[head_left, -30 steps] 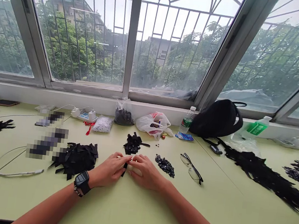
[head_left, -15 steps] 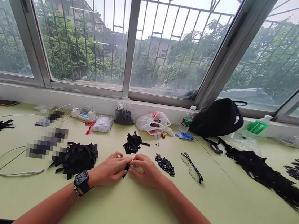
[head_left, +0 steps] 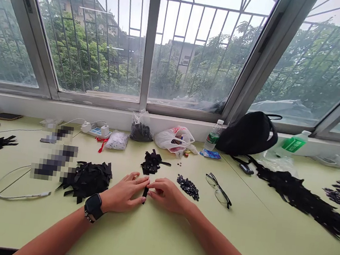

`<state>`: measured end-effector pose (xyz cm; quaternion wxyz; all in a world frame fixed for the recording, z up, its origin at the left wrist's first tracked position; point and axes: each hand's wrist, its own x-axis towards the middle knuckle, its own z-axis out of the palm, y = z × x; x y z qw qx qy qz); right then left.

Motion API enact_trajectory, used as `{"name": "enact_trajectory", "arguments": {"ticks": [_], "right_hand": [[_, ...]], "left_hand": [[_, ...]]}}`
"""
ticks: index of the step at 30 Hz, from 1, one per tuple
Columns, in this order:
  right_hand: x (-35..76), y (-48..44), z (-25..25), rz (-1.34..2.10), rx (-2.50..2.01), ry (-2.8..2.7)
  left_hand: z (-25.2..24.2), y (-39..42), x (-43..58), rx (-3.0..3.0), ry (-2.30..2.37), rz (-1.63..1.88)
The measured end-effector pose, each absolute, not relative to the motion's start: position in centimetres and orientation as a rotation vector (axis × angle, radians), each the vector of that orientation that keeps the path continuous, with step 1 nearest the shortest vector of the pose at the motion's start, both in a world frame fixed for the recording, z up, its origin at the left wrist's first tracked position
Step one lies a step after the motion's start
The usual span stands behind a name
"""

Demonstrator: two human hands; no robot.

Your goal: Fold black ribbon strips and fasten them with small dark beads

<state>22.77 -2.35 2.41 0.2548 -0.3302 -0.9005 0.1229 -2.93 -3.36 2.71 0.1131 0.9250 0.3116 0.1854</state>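
Observation:
A short black fabric strip (head_left: pixel 145 195) lies on the table between my two hands, its upper end covered by fingertips. My left hand (head_left: pixel 125 192), with a watch (head_left: pixel 94 206) at the wrist, presses on the strip's left side with thumb and index finger. From the right, the bent fingers of my right hand (head_left: pixel 166 195) pinch near the strip's top. Any small part under those fingertips is hidden. Just beyond the hands is a small heap of black strips (head_left: pixel 152 162). A bigger strip pile (head_left: pixel 89 179) lies left, and dark round snap buttons (head_left: pixel 188 187) are scattered right.
Eyeglasses (head_left: pixel 218 190) lie right of the buttons. Along the window stand a bag of black pieces (head_left: pixel 141 130), a white plastic bag (head_left: pixel 173 138), a bottle (head_left: pixel 213 137) and a black backpack (head_left: pixel 246 133). A white cable (head_left: pixel 21 198) curls at left. Black strips (head_left: pixel 300 197) stretch across the right.
My fingers have shifted slightly on the strip, and more of its lower part shows between the hands. Part of another person's hand now appears at the right edge.

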Motion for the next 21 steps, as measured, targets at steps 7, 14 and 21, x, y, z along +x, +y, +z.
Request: {"name": "enact_trajectory", "arguments": {"ticks": [7,14,21], "right_hand": [[22.8,-2.47,2.83,0.288,-0.94,-2.452],[22.66,-2.48,2.49,0.296,-0.922,-2.457],[22.58,-2.71,2.62,0.341,-0.932,-2.466]], "left_hand": [[1.91,-3.05,-3.3,2.745,0.924,0.533],[1.86,-2.91,-3.47,2.761,0.946,0.47],[1.64,-2.79,-3.52,2.789,0.908,0.489]]}}
